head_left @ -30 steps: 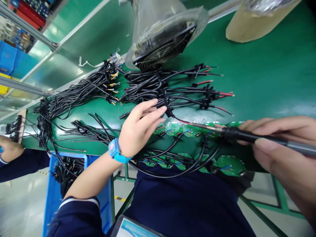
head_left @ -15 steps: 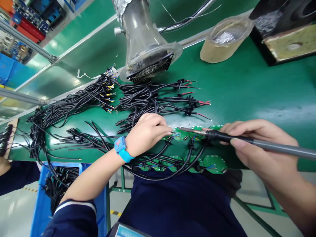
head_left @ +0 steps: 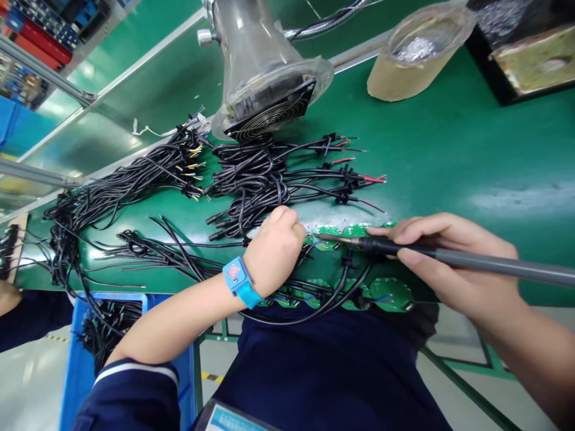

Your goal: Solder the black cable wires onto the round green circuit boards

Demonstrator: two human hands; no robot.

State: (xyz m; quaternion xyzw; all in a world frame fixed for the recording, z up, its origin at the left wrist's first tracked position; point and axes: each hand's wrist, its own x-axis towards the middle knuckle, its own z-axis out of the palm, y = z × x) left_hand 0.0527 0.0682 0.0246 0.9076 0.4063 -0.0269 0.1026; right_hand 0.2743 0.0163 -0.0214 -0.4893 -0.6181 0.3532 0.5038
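My left hand (head_left: 276,251), with a blue wrist strap (head_left: 242,281), is closed at the left end of the upper row of green circuit boards (head_left: 329,230); what its fingers pinch is hidden behind the hand. My right hand (head_left: 453,257) grips a soldering iron (head_left: 476,263), whose tip lies over a board just right of my left hand. Black cables run from these boards toward me. A lower row of round green boards (head_left: 390,294) with cables lies along the table's near edge.
Bundles of black cables (head_left: 251,173) lie behind my left hand, with more (head_left: 130,173) farther left. A fume hood (head_left: 269,90) hangs above. A cardboard tube (head_left: 413,57) stands at the back right beside a black tray (head_left: 498,90). Another person's hand (head_left: 8,297) shows at far left.
My left hand has turned, its back now facing up and its fingertips hidden. The iron and my right hand have shifted slightly left. The whole view has moved a little.
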